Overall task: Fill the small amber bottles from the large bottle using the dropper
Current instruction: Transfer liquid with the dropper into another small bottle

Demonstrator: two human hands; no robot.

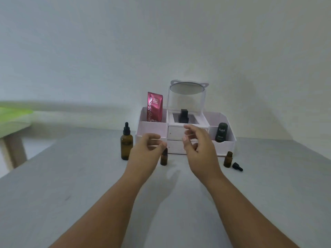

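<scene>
- Above the grey worktop (179,203), both bare hands hover side by side in front of a white cosmetic organizer (226,145), and neither holds anything.
- The left hand (146,152) has its fingers (154,137) loosely curled, thumb and forefinger a narrow gap apart.
- The right hand (198,149) has its fingers (190,130) spread and slightly bent, thumb held apart from the rest.
- Just left of the left fingers stands the large amber bottle (126,146), upright on the worktop, with a black dropper cap (126,129) seated in its neck.
- Just below the left fingertips, between the two hands, a small amber bottle with a dark cap (163,158) stands upright, its top partly hidden by the thumb.
- Well to the right of the right fingers, a second small amber bottle (228,159) stands upright and uncapped, just in front of the organizer's right corner.
- Just beside that bottle, on its right, a small black dropper cap (237,166) lies on its side on the worktop.
- Behind the fingers, the organizer holds a red Glad2Glow pouch (154,106) in its left compartment, a black bottle (184,116) in the middle and a dark Kahf container (221,132) on the right.
- A small oval mirror (187,88) stands tilted on top of the organizer.
</scene>
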